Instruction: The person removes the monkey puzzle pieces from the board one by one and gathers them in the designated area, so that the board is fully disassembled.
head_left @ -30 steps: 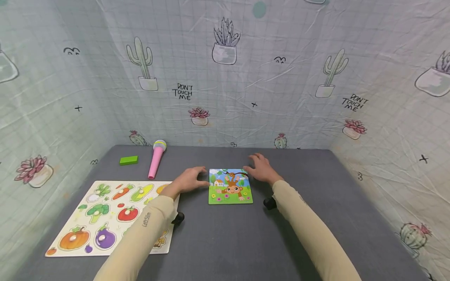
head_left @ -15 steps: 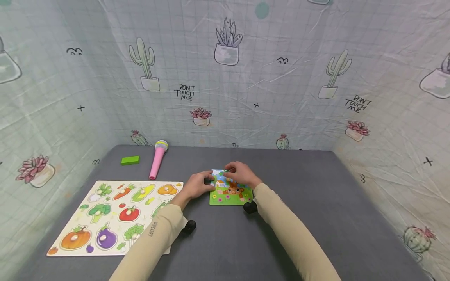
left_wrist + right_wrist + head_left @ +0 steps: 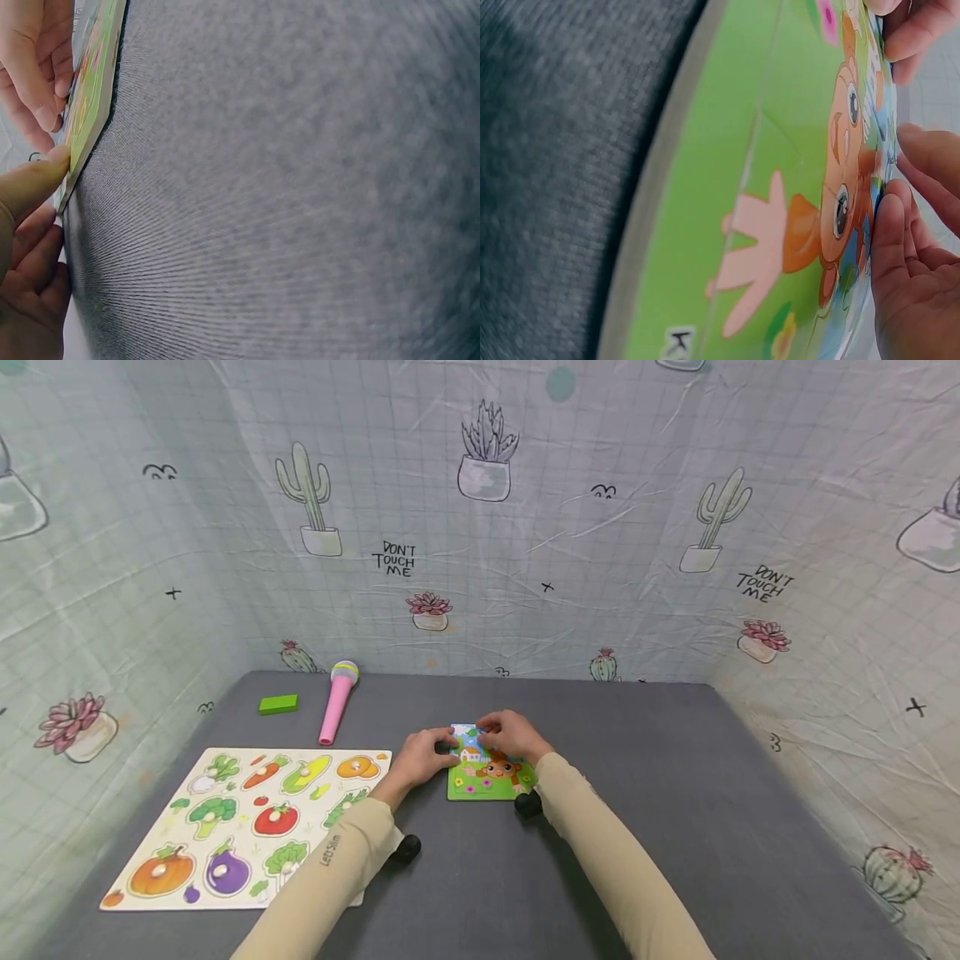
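Note:
A square monkey jigsaw puzzle (image 3: 483, 787) lies on the grey table, with piece seams visible in the right wrist view. My left hand (image 3: 420, 760) grips its left side, the thumb on the top face and the other fingers along the edge in the left wrist view. Over the upper half of the picture is my right hand (image 3: 514, 737). Its thumb and fingers are bent together at the surface and pinch at a puzzle piece (image 3: 881, 169), mostly covered by the fingertips. The hand hides the puzzle's upper right part.
A white vegetable peg board (image 3: 225, 827) lies to the left, partly under the left forearm. Behind it are a pink toy microphone (image 3: 337, 703) and a green block (image 3: 278, 704). A printed cloth wall (image 3: 525, 568) encloses the table's back and sides.
Both hands have come in to the puzzle: the left moved right onto its edge, the right moved left over its upper part. Over the last half second both have barely moved.

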A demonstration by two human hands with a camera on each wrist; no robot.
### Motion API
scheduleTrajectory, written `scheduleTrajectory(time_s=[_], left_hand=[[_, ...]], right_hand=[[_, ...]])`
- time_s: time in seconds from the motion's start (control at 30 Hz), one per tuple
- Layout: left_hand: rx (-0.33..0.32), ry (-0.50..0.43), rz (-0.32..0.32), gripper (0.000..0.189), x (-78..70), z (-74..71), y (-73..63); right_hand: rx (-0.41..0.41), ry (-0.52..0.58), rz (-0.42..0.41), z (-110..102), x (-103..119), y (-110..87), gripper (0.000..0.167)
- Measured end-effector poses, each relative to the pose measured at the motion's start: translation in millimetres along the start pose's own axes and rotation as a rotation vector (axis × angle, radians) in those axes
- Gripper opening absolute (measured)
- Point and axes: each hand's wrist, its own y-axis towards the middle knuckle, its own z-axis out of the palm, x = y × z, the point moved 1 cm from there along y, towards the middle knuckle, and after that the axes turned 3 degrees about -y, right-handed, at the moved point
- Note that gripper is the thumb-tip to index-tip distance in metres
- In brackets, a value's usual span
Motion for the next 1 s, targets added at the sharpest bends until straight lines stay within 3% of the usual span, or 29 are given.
scheduleTrajectory(time_s=[0.57,1.0], left_hand=[[0.016,-0.003,-0.019,0.020,-4.2,-3.3,0.5],[0.011,0.009,-0.012,0.020,-2.3,-2.5,2.1]], right_hand=[[-0.010,-0.066,-0.006,2.7,1.1,6.0,0.029],[-0.025,0.009,0.014,2.8,1.4,7.3,0.026]])
